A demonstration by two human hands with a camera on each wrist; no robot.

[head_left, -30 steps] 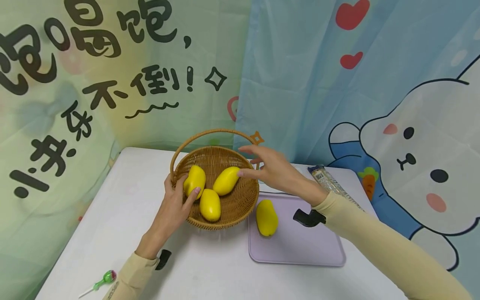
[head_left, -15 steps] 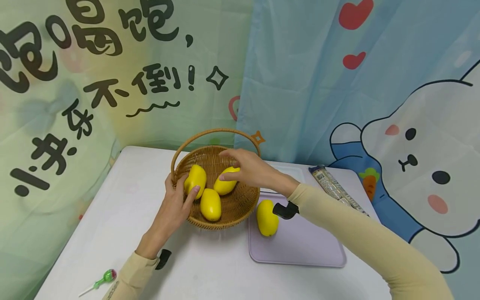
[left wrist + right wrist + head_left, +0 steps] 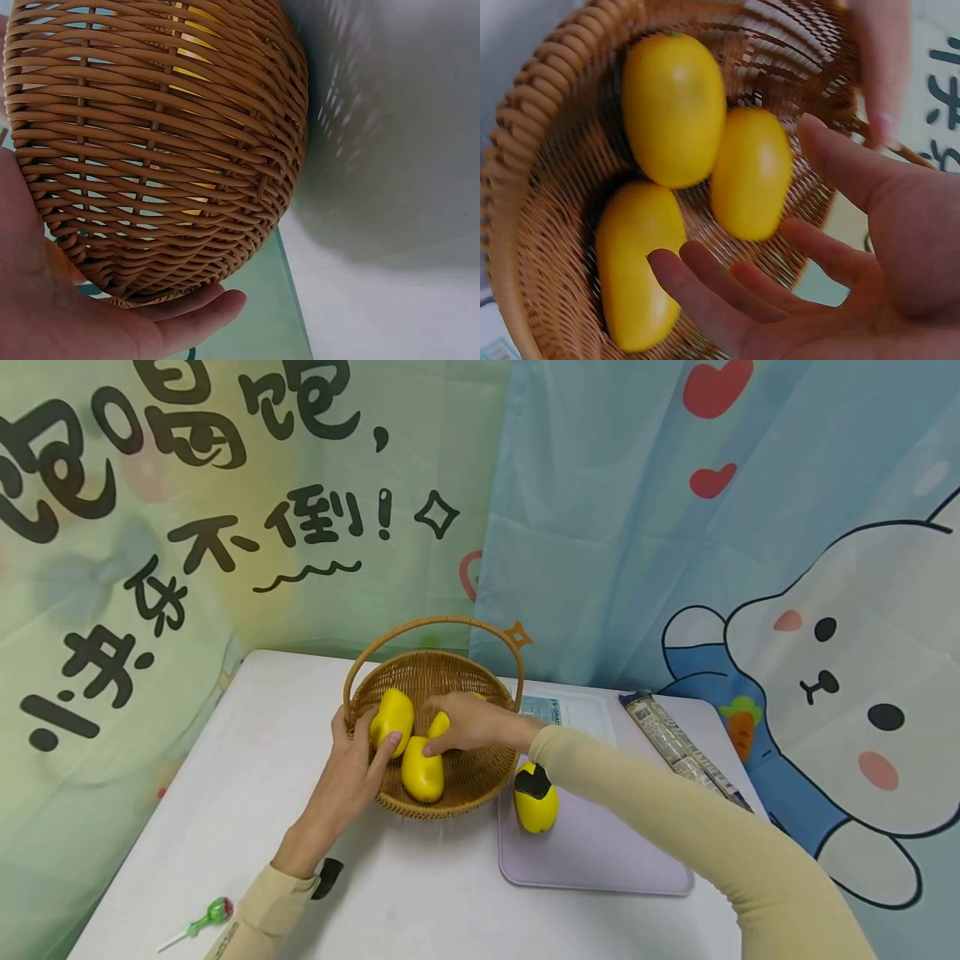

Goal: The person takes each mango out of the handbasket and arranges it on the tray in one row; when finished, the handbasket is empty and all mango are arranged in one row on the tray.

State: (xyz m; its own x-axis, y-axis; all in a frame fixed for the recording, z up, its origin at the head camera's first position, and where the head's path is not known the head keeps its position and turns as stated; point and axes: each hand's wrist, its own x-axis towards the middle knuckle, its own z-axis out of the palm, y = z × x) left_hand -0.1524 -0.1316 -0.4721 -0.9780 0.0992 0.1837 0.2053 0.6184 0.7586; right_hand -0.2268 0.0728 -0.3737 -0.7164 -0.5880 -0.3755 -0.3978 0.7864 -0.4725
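At the centre of the head view we see a wicker basket (image 3: 480, 781) on a white table (image 3: 420, 893), its arched handle (image 3: 431, 619) raised. Three yellow mangoes lie in it: a left mango (image 3: 392, 722), a front mango (image 3: 423, 772) and a right mango (image 3: 439, 724), the last largely covered by the hand above it. The left hand (image 3: 351, 768) grips the basket's rim at the left, thumb on the inner side by the left mango; in the left wrist view we find fingers (image 3: 202, 322) along the outside of the weave. The right hand (image 3: 476, 722) extends over the basket from the right of the frame. In the right wrist view we note its fingers and thumb spread apart, the fingertips overlapping the mango at lower left; we cannot tell whether they touch it.

Right of centre we find a fourth mango (image 3: 537, 814) on a lilac tray (image 3: 600, 864), partly hidden by a black piece (image 3: 534, 782) at the right wrist. Behind the tray lies a pale item with a blue label (image 3: 542, 708); farther right, a long packet (image 3: 675, 743) lies slantwise. At the lower left we see a green lollipop (image 3: 210, 917). Printed cloth (image 3: 585, 543) fills the background, with a white rabbit (image 3: 900, 635) at the right edge.
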